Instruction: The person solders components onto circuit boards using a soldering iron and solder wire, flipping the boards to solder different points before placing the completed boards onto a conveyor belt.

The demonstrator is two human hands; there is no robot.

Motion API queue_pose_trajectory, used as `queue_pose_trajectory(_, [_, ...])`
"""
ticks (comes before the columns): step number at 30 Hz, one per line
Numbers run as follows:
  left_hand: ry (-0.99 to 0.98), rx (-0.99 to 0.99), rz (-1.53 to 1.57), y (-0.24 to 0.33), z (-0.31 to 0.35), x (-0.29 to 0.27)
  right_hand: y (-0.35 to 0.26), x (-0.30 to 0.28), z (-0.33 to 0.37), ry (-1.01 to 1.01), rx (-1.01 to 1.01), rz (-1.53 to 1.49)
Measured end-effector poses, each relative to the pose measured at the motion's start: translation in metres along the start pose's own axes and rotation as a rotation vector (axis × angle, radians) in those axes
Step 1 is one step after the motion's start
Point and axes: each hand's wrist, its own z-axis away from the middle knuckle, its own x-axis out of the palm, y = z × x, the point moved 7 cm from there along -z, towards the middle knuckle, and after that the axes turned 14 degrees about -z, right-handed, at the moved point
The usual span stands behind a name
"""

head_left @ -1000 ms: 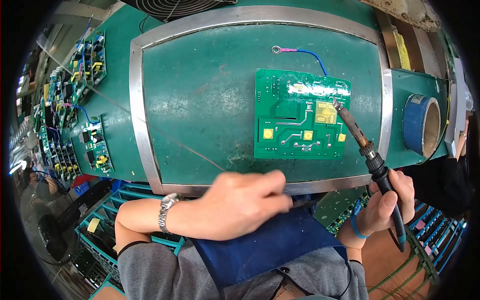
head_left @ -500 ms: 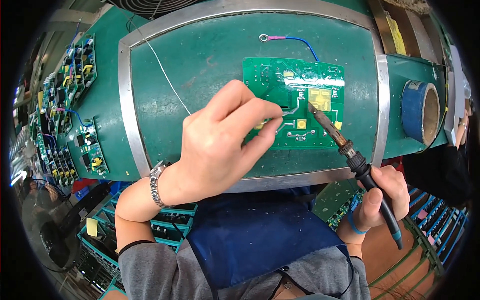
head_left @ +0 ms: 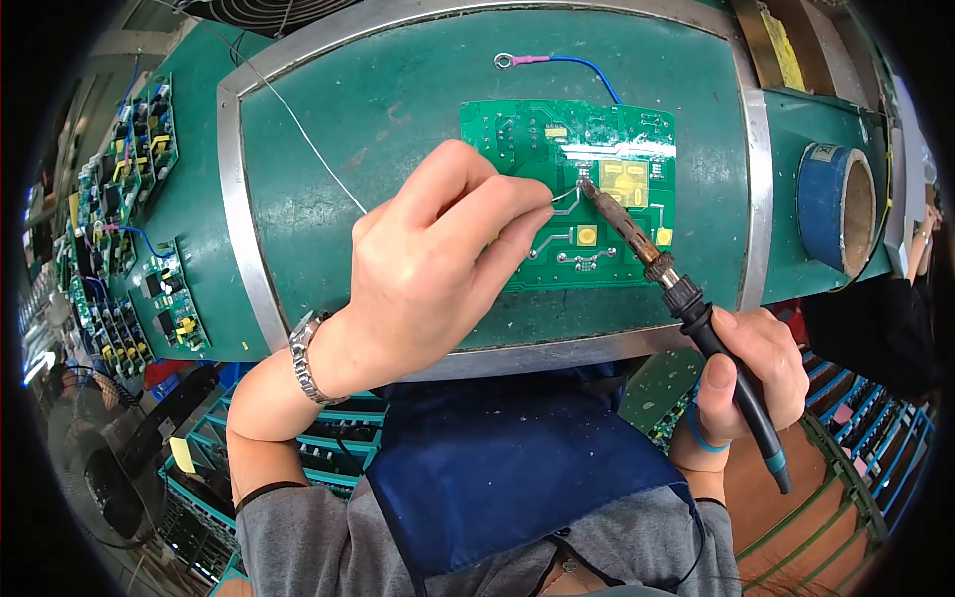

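Observation:
A green circuit board [head_left: 637,134] lies solder side up on the green bench, with yellow squares and silvery traces on it. My left hand [head_left: 423,264] pinches a thin solder wire [head_left: 323,161] between thumb and fingertips, over the board's left part. The wire's short free end points at the tip of a soldering iron [head_left: 684,297]. My right hand [head_left: 761,373] grips that iron by its black handle. Its dark tip meets a small group of pads left of the largest yellow square. A blue wire [head_left: 587,68] with a ring terminal runs out past the board's far edge.
A metal frame [head_left: 751,199] borders the work surface. Assembled circuit boards [head_left: 124,199] stand in rows at the left. At the right is a blue-sided roll [head_left: 834,211]. A round fan grille [head_left: 264,12] sits at the far edge, and teal racks [head_left: 219,478] are below.
The iron's tip has shifted left across the board, from beside the large yellow square onto the pads. My left hand has brought the solder's end up to it. The view has shifted slightly.

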Motion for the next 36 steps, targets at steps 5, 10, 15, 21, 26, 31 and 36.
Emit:
queue_pose_trajectory(5, [0.029, 0.058, -0.009, -0.001, 0.002, 0.006, -0.006, 0.001, -0.003, -0.002, -0.006, 0.028])
queue_pose_trajectory(10, [-0.001, -0.004, 0.006, 0.000, 0.002, 0.004, -0.006, 0.000, -0.004, -0.006, 0.018, -0.017])
queue_pose_trajectory(15, [-0.055, -0.022, 0.008, 0.000, 0.003, 0.006, -0.010, 0.009, -0.007, -0.093, -0.080, 0.026])
queue_pose_trajectory(21, [-0.101, -0.006, 0.018, 0.000, 0.006, 0.006, -0.013, 0.005, -0.006, -0.083, -0.064, 0.012])
queue_pose_trajectory(26, [-0.112, -0.045, 0.059, 0.000, 0.009, 0.002, -0.012, 0.004, -0.001, -0.051, -0.050, 0.002])
queue_pose_trajectory(31, [-0.136, -0.038, 0.035, -0.004, 0.012, -0.001, -0.009, 0.004, 0.004, -0.029, 0.004, -0.025])
queue_pose_trajectory(36, [-0.140, -0.029, -0.010, -0.004, 0.012, -0.003, -0.009, 0.008, 0.005, -0.035, 0.027, -0.044])
